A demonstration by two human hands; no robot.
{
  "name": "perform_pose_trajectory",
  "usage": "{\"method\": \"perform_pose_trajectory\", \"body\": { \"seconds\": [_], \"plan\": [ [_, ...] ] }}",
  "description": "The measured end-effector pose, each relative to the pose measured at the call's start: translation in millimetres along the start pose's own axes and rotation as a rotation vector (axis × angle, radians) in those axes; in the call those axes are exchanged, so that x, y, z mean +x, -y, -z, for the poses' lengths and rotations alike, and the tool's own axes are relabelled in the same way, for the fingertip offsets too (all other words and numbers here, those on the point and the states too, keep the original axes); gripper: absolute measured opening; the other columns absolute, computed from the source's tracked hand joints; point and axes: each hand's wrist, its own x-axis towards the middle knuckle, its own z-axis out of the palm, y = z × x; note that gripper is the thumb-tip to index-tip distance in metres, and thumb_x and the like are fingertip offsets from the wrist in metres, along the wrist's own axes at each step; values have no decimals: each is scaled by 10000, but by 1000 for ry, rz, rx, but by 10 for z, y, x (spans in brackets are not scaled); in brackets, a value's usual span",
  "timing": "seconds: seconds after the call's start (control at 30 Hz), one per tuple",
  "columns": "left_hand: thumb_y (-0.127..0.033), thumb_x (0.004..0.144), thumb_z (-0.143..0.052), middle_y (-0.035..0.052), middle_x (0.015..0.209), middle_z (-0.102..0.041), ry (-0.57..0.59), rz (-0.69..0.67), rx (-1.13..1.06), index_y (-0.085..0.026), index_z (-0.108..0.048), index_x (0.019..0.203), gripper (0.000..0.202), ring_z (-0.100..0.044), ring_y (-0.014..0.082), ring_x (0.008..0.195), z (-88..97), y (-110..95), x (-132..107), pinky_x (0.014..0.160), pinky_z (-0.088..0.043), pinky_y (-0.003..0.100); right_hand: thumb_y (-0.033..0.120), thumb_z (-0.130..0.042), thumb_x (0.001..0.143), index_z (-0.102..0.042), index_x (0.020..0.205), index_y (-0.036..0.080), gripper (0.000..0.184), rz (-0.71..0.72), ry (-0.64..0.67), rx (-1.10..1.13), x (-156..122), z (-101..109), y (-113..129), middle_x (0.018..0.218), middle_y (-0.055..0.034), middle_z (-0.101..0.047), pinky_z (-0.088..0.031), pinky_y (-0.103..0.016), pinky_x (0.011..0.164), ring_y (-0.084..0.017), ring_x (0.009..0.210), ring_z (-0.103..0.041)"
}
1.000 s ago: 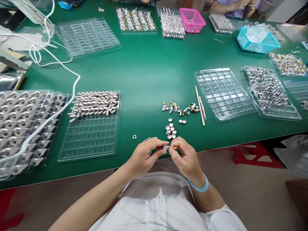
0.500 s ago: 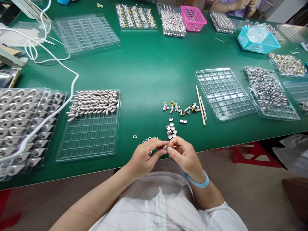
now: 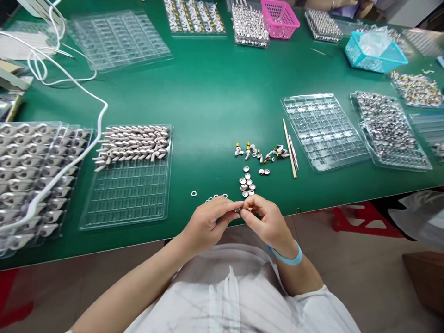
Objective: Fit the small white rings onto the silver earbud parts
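At the table's front edge, my left hand (image 3: 210, 221) pinches a small round silvery cap (image 3: 237, 210) between thumb and fingertips. My right hand (image 3: 266, 222) meets it there, closed on a small part with a yellow tab (image 3: 249, 208), mostly hidden by the fingers. Just beyond lie several loose round caps (image 3: 247, 181). Behind them is a row of white earbud-like stem pieces (image 3: 255, 153) with yellow tabs. Several small white rings (image 3: 215, 197) sit beside my left hand, and one single ring (image 3: 194, 194) lies farther left.
A wooden stick (image 3: 290, 150) and tweezers (image 3: 293, 152) lie to the right, beside a clear tray (image 3: 324, 132). On the left are a half-filled tray (image 3: 130, 199), stacked trays of grey shells and a white cable (image 3: 100, 115). Pink (image 3: 280, 21) and blue baskets (image 3: 376, 60) stand farther back.
Both hands stay together at the table edge with small shifts of the fingers. The silvery cap has turned and shows less of its face. The whole view has shifted slightly.
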Motion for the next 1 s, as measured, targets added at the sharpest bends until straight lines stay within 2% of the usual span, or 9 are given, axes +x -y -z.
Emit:
{"method": "perform_pose_trajectory", "body": {
  "seconds": [0.2,0.47,0.73,1.0],
  "plan": [
    [-57,901,-583,50,850,-717,-5,-19,10,-198,-648,1194,331,-616,141,743,-5,14,-5,703,-510,276,228,-568,876,-527,778,196,111,24,5,-47,16,2,52,682,42,-492,-369,-227,578,-98,610,-447],
    [-75,921,-552,61,881,-727,-30,-47,-2,-207,-649,1191,316,-653,149,793,-10,-51,7,751,-526,295,306,-611,869,-522,802,201,154,-69,50,93,38,19,16,714,43,-468,-366,-226,551,-94,606,-423],
    [-38,913,-528,58,880,-713,-40,-112,18,-212,-630,1223,371,-632,147,791,17,-74,4,730,-528,293,377,-633,851,-535,791,190,220,-145,177,202,94,60,81,657,40,-489,-370,-230,527,-97,582,-457],
    [-14,902,-520,64,899,-698,-24,-117,44,-207,-609,1250,407,-631,154,814,14,-88,-16,737,-530,297,396,-647,839,-546,770,188,242,-143,136,201,64,33,94,655,45,-476,-338,-235,526,-91,567,-424]
  ]
}}
